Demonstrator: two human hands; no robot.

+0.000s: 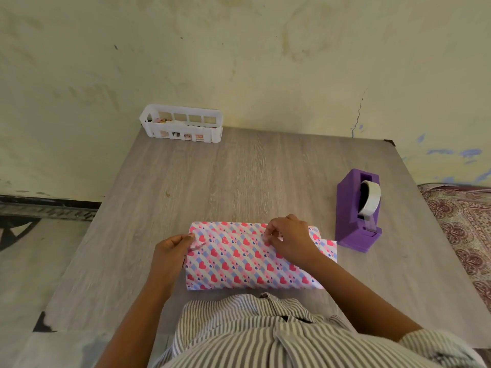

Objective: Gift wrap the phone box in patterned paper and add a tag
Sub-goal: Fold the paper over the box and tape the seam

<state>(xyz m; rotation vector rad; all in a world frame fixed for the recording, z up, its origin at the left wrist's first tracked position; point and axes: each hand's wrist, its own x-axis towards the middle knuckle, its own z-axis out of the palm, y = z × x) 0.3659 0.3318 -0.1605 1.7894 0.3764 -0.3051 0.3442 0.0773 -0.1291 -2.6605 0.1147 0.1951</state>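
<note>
Right hand (289,239) lay on the top face of the wrapped parcel (252,258), fingers curled, fingertips pinching or pressing something small and pale at the paper seam near the far edge; probably a tape strip, but too small to confirm. Left hand (172,248) gripped the parcel's left end, thumb and fingers closed on a folded flap of the heart-patterned paper (329,247). The phone box itself was fully hidden under the paper; its presence is inferred from the parcel's flat rectangular shape. Parcel sat on the grey wood-grain table (239,176), close to the person's body, long axis running left to right across the view. At the right end a loose flap of paper projected past the parcel body, lying flat on the table, not yet folded in. Purple tape dispenser (357,211) stood just beyond that right end, with its tape roll (370,199) mounted; the right hand was clearly the nearer one to it. White slotted basket (182,123) stood at the far left edge of the table against the wall, well apart from both hands, holding small items, possibly tags. Judgement: long seam being secured; both ends remained to close, tag not yet attached.
</note>
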